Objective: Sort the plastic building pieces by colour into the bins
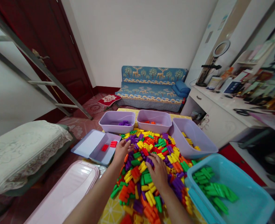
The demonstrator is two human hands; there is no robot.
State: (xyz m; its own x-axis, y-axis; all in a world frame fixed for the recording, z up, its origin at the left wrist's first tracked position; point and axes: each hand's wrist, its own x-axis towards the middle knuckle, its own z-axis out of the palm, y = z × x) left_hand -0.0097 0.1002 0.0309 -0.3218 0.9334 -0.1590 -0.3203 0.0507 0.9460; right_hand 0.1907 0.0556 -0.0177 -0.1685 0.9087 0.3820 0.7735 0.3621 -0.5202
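A heap of plastic building blocks in red, orange, yellow, green and purple (148,178) covers the table before me. My left hand (122,151) is at the heap's left side, its fingers closed around purple blocks (133,139). Nearer the middle, my right hand (158,171) reaches down into the heap, with thumb and fingers curled on a purple block (149,161). My fingers partly cover both holds.
Lilac bins at the back hold purple (117,128) and orange blocks (154,127). Another lilac bin (188,146) holds yellow ones, a turquoise bin (251,193) green ones. Red blocks lie in a small box (100,158) at left. A pink lid (69,189) lies nearby.
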